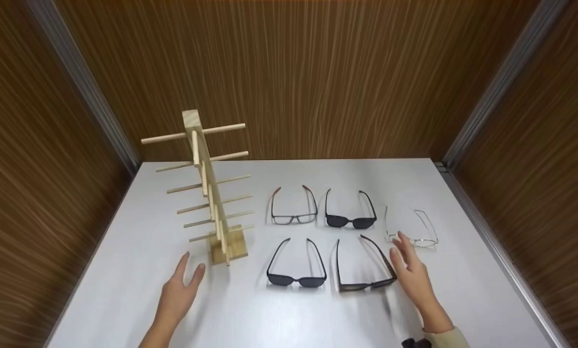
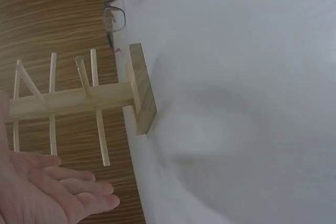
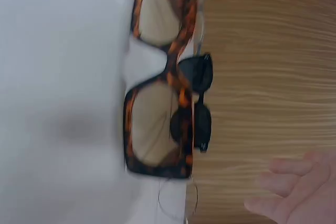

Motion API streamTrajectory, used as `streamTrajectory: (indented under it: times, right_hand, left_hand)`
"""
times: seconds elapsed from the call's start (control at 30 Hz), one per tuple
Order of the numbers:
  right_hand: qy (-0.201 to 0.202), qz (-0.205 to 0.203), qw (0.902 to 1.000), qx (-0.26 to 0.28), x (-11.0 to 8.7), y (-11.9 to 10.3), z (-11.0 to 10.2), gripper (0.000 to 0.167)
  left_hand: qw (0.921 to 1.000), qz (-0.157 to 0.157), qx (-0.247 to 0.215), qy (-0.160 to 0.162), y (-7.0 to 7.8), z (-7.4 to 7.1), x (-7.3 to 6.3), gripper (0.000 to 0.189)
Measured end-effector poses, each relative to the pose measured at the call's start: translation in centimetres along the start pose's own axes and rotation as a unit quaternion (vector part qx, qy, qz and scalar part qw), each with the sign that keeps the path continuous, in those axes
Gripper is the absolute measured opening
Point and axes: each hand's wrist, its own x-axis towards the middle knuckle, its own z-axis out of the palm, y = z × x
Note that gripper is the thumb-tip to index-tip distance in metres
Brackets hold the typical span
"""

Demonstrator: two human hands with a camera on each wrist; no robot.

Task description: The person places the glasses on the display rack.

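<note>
both hands hold nothing. the left hand point(image 1: 177, 297) is open, thumb and forefinger apart, just beside the base of the rack point(image 1: 210, 176). the right hand point(image 1: 411, 275) is loosely open near the brown glasses point(image 1: 366, 286) and wire glasses point(image 1: 424, 243); from above it is hard to tell whether it touches either.

the brown pair lies on the table point(image 1: 294, 319), front toward the person, temples spread and pointing away. it looks light and stiff, its smooth plastic perhaps slightly slippery; the lenses could scratch, so the bridge or a temple near its hinge seems the better hold. the wire pair looks thinner and easier to bend.

the clear glasses point(image 1: 306, 218), back sunglasses point(image 1: 337, 221) and front sunglasses point(image 1: 311, 282) also have their temples spread. the pegged rack is the only holder in view; all five pairs are on the table.
</note>
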Motion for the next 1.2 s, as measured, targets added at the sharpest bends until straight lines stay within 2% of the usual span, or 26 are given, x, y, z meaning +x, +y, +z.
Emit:
streamTrajectory:
  times: [0.17,0.3,0.47,0.6,0.77,1.0,1.2]
  right_hand:
    - [-0.005,0.027,0.9962,0.082,0.0,-0.7,1.0,0.042]
    - [-0.022,0.062,0.9889,0.133,0.1,-1.1,2.0,0.038]
    - [-0.056,0.118,0.9713,0.199,-0.1,-1.6,3.5,0.041]
    - [-0.076,0.147,0.9569,0.239,-0.4,-2.1,4.7,0.044]
    - [-0.107,0.164,0.9472,0.254,-1.1,-2.6,6.0,0.051]
    - [-0.137,0.174,0.9415,0.254,-1.8,-3.4,7.3,0.051]
    - [-0.174,0.181,0.9367,0.244,-2.2,-3.7,8.4,0.054]
  left_hand:
    - [0.9976,0.002,-0.069,-0.009,-0.1,0.5,0.0,0.087]
    - [0.9913,-0.008,-0.13,-0.02,-0.1,1.2,-0.1,0.084]
    - [0.9761,-0.042,-0.205,-0.058,0.1,2.3,-0.2,0.075]
    - [0.962,-0.073,-0.247,-0.09,0.3,3.2,-0.1,0.063]
    - [0.9518,-0.101,-0.269,-0.108,0.6,4.4,-0.1,0.059]
    - [0.9498,-0.09,-0.272,-0.126,1.0,6.2,-0.1,0.054]
    - [0.9459,-0.08,-0.289,-0.123,1.8,7.8,-0.2,0.048]
